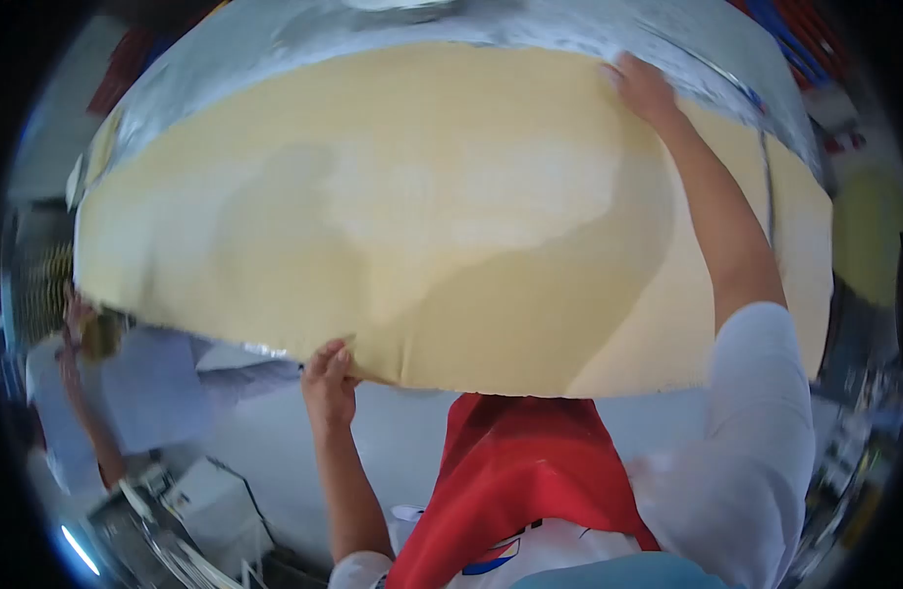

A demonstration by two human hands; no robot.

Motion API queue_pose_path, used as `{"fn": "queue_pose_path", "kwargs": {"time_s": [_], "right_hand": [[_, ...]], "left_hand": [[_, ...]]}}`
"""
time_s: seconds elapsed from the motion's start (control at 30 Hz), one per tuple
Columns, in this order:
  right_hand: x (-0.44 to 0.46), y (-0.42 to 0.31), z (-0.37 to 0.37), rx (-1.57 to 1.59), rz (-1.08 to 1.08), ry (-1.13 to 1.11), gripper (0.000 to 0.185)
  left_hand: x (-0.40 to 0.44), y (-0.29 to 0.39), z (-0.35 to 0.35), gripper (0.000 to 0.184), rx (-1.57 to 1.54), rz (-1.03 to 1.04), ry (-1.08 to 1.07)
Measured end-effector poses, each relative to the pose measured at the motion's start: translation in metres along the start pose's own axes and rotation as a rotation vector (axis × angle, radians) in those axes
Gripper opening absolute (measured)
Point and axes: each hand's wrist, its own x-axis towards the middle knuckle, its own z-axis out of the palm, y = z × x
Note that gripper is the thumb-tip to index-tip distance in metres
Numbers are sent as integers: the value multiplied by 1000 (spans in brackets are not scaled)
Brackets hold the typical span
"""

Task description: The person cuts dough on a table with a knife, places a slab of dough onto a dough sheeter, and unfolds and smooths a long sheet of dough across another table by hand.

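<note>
A large pale yellow sheet [402, 216] stretches across the table in front of me, its material hard to tell. At the near edge, left of my body, my left hand [331, 383] pinches the sheet, with the thumb on top. My right hand [646, 90] reaches over to the far edge and grips it with bent fingers. Small creases run into the sheet beside my left hand. Shadows of my arms and upper body fall over its surface.
A grey-blue, wrinkled covering [226, 74] lies under the sheet's far side. A dark narrow strip [769, 187] crosses the sheet at right. Another person's hand [77, 314] is at the left corner. A white box [216, 501] and cables stand lower left.
</note>
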Motion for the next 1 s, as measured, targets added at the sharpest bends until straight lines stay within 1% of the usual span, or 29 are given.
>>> {"fn": "queue_pose_path", "kwargs": {"time_s": [0.03,0.07,0.1,0.17,0.2,0.27,0.3,0.37,0.4,0.47,0.5,0.57,0.6,0.63,0.67,0.73,0.77,0.8,0.83,0.87,0.9,0.93,0.97,1.0], "right_hand": [[0,2,13,-28,60,119,48],[10,8,28,6,111,170,48],[22,17,38,60,168,175,47],[51,22,55,145,251,139,46],[63,33,75,55,79,407,42],[58,7,21,42,127,-97,50],[61,5,12,53,108,-97,50],[40,19,6,61,9,-140,37],[30,35,7,59,5,-144,37],[25,56,12,6,-342,81,42],[32,59,19,23,-349,95,42],[34,74,42,108,-193,-32,45],[43,69,40,126,-96,-69,48],[52,63,36,141,1,-104,52],[57,72,47,164,-35,-25,53],[70,87,68,200,-111,130,56],[49,88,27,156,-171,-27,57],[20,95,-3,26,-173,-185,59],[7,112,-14,27,-310,-139,56],[-11,134,-30,63,-251,-198,47],[-24,169,-35,20,-216,-214,47],[-30,193,-35,-5,-234,-207,44],[-38,206,-29,-12,-276,-207,42],[-36,200,-16,-15,-209,-132,39]], "left_hand": [[5,2,-1,25,16,-11,-9],[8,4,-8,27,30,-8,12],[9,-6,-19,30,53,29,43],[0,-11,-13,26,-5,62,146],[-4,-17,-8,24,-63,69,159],[-23,-19,22,25,-173,65,183],[-34,-19,48,25,-177,73,203],[-65,-43,84,24,-179,-37,121],[-81,-53,106,24,-181,-41,124],[-102,-71,145,27,-214,-145,59],[-107,-80,159,27,-211,-125,69],[-115,-108,178,30,-72,-17,52],[-105,-121,171,27,-15,46,86],[-98,-124,165,25,-23,57,164],[-95,-126,162,23,-27,51,219],[-108,-122,170,17,-69,144,250],[-113,-127,175,17,-3,154,286],[-139,-131,185,20,-81,146,267],[-157,-124,208,23,-84,120,292],[-172,-128,223,24,-81,49,206],[-182,-135,233,25,-86,-1,148],[-186,-142,244,25,-93,-23,128],[-196,-150,250,25,-13,-39,31],[-196,-148,248,26,56,-60,-43]]}}
